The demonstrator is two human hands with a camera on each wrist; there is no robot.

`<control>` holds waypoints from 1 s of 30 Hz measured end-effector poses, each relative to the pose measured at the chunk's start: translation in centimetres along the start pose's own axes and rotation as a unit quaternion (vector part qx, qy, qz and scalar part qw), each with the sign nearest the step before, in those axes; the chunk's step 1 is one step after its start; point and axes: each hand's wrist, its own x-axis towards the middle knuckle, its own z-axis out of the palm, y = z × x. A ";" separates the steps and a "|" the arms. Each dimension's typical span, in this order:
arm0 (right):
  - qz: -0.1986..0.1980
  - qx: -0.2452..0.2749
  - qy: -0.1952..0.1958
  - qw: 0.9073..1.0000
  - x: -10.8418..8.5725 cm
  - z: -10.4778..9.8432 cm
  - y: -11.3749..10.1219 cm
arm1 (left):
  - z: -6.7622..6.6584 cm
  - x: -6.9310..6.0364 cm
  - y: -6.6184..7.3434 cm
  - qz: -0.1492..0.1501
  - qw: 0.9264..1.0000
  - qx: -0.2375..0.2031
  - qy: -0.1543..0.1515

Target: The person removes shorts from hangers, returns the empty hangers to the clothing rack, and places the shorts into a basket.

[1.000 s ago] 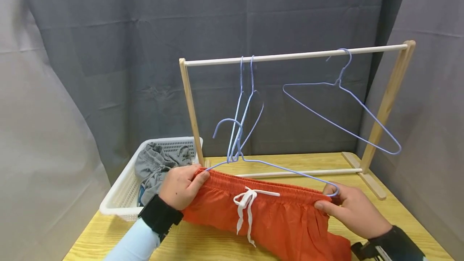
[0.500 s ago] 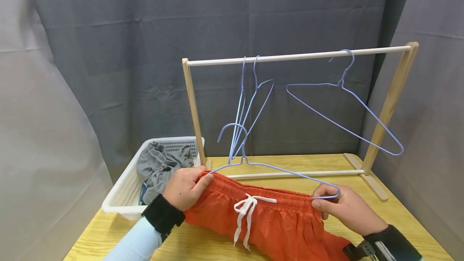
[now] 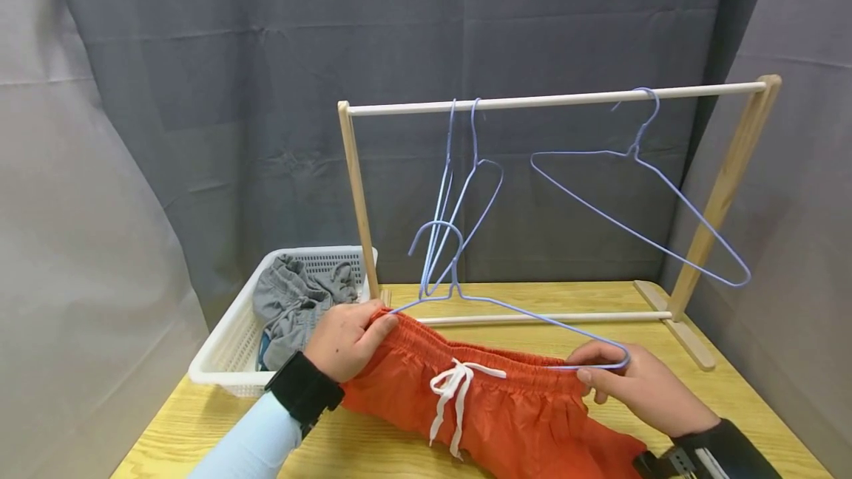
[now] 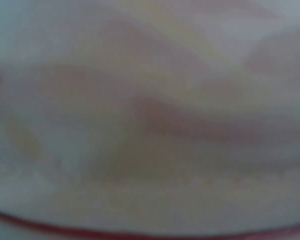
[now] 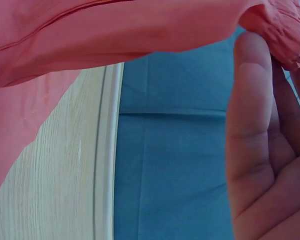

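Orange-red shorts (image 3: 526,412) with a white drawstring (image 3: 455,383) are held up by the waistband in the head view. A light blue wire hanger (image 3: 509,305) sits partly inside the waistband, its hook upward and its right corner sticking out. My left hand (image 3: 349,338) grips the waistband's left end, where the hanger's left tip is hidden. At the other end, my right hand (image 3: 632,383) pinches the waistband between thumb and fingers, near the hanger's exposed corner. The right wrist view shows the thumb (image 5: 251,95) against the gathered waistband (image 5: 285,32). The left wrist view is too blurred to read.
Behind the shorts stands a wooden rack with a white top rail (image 3: 546,102). Two blue hangers (image 3: 444,191) hang left of its middle, another hanger (image 3: 692,205) on the right. A white basket (image 3: 222,350) with grey clothing (image 3: 293,305) stands at left on the wooden table (image 3: 373,435).
My right hand has drawn the waistband's right end leftward along the hanger, so more of the hanger's right corner shows. The left hand keeps its grip. One hanger on the rail has swung slightly.
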 end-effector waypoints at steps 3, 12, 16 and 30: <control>-0.006 -0.001 0.017 1.000 -0.2 0.0 -0.2 | -0.1 0.1 0.1 -0.007 1.000 -0.007 0.000; -0.062 0.058 0.050 0.995 -0.6 -0.2 -0.5 | 0.0 0.0 0.2 0.004 1.000 0.005 0.004; -0.082 0.067 0.047 0.993 -0.6 -0.2 -0.5 | 0.1 -0.1 0.1 0.010 1.000 0.009 0.003; -0.053 0.051 0.013 0.997 -0.5 0.0 -0.8 | 0.4 -0.1 -0.1 -0.002 1.000 -0.005 -0.026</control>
